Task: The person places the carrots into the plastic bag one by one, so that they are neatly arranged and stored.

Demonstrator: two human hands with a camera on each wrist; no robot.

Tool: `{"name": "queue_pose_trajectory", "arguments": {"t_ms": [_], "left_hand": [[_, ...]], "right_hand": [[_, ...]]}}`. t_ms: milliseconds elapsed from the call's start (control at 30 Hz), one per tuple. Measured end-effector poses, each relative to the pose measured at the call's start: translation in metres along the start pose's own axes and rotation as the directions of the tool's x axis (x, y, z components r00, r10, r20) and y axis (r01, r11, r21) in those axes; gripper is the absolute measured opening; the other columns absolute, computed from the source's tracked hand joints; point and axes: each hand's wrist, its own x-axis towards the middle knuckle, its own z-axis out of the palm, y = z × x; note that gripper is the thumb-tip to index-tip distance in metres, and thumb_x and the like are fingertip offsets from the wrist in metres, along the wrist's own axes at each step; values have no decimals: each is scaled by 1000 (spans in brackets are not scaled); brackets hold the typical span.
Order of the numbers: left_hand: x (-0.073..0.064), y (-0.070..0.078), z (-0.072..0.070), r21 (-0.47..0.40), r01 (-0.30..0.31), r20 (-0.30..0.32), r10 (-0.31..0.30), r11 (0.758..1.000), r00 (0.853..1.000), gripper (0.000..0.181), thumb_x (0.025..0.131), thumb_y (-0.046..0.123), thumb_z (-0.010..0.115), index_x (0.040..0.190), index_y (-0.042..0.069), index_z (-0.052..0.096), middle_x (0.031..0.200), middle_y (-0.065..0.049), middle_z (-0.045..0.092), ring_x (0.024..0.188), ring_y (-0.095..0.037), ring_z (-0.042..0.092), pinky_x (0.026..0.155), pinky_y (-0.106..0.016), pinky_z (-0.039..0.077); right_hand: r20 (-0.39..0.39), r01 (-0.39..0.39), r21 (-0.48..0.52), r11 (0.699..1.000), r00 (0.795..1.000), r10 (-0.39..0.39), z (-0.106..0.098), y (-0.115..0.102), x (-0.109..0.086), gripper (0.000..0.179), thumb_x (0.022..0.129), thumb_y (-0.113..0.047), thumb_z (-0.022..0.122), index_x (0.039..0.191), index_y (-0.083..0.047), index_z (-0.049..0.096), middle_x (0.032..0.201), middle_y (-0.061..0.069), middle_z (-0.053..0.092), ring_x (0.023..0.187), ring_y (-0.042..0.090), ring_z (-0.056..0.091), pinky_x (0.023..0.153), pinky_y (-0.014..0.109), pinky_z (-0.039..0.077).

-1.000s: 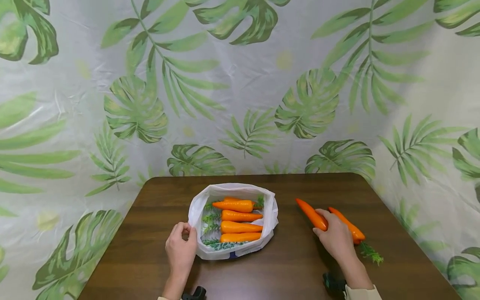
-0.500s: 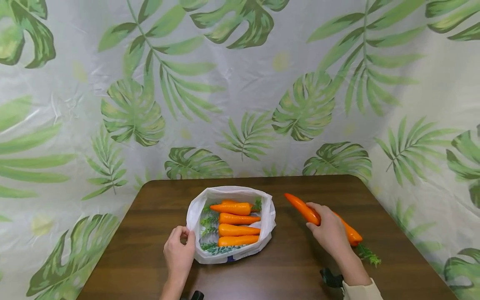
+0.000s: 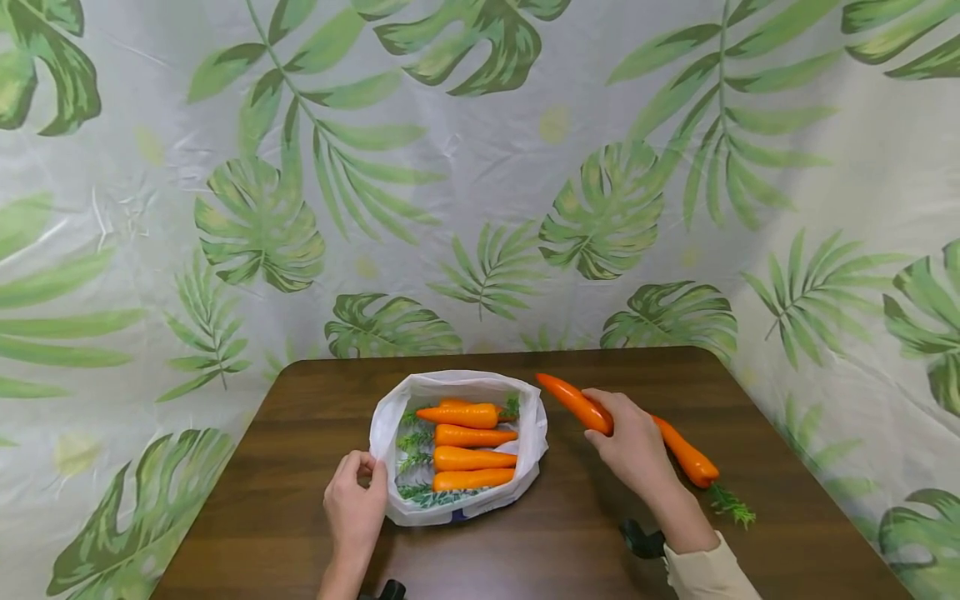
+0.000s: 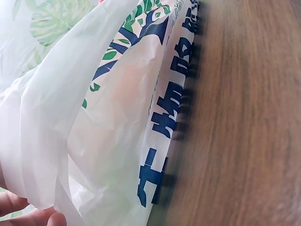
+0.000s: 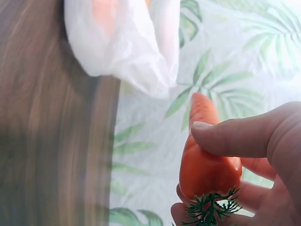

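Note:
My right hand (image 3: 633, 446) grips a carrot (image 3: 573, 400) by its thick end, the tip pointing up and left toward the bag. In the right wrist view the thumb lies across this carrot (image 5: 207, 165), and dark green leaf bits show at its end. At the left side of a white plastic bag (image 3: 532, 467), my left hand (image 3: 356, 500) pinches the rim. The bag's mouth faces up, with several orange carrots (image 3: 474, 458) lying inside among green tops. Dark blue lettering and a tree print mark the bag's side (image 4: 117, 127) in the left wrist view.
Another carrot (image 3: 686, 454) with a green top lies on the dark wooden table (image 3: 525, 550), just right of my right hand and partly hidden by it. Behind the table hangs a leaf-patterned sheet (image 3: 495, 183).
My right hand has lifted the carrot and carried it left, nearer to the bag. The other carrot on the right shows more fully now. My left hand stays at the bag's rim.

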Motion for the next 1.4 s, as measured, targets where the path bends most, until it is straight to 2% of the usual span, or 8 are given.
{"name": "queue_pose_trajectory", "arguments": {"t_ms": [233,500,667,800,1067,1233,1400], "left_hand": [[1,1,0,3,17,9,-17,1000,1000,20,81,4,75,74,14,59,73,4,59,65,-16,63,63,-41,46],[3,1,-1,1,-3,-7,3,1000,1000,19,81,2,74,74,12,59,72,3,59,65,-18,63,62,-42,45],[3,1,-2,0,12,3,-12,1000,1000,19,82,4,74,75,13,59,73,3,60,67,-18,64,63,-42,45],[3,2,-2,2,23,13,-23,1000,1000,20,83,5,74,75,14,58,74,3,59,68,-18,64,64,-42,46],[3,1,-2,0,2,-1,-2,1000,1000,20,82,3,74,74,13,58,73,3,58,68,-19,64,64,-41,45],[2,1,-2,-4,-3,-4,3,1000,1000,20,82,3,74,74,13,58,72,3,58,67,-20,64,63,-41,45],[1,1,-3,-7,11,6,-11,1000,1000,20,83,4,74,75,13,58,73,3,58,67,-20,64,64,-42,45]], "right_hand": [[6,37,23,999,999,-37,3,-16,11,61,77,-9,86,133,-18,64,116,6,66,89,27,61,77,47,48],[-13,105,60,993,994,-104,11,-37,23,63,75,-5,87,132,-19,64,117,3,65,94,26,62,81,48,50],[-15,143,93,985,990,-143,16,-50,29,63,74,-3,87,131,-19,65,117,2,65,94,25,62,81,47,50],[1,167,119,979,986,-169,24,-59,31,62,75,-2,86,130,-18,66,117,1,65,96,24,63,83,45,51],[13,196,189,962,979,-202,42,-73,38,62,71,3,86,127,-18,68,114,-2,66,94,19,62,80,39,53],[59,188,249,950,976,-209,52,-85,41,66,71,4,87,130,-18,67,116,-2,65,96,17,61,82,37,53],[162,173,286,942,961,-226,60,-95,45,65,77,3,83,134,-21,65,115,-3,60,95,16,57,82,35,51]]}}
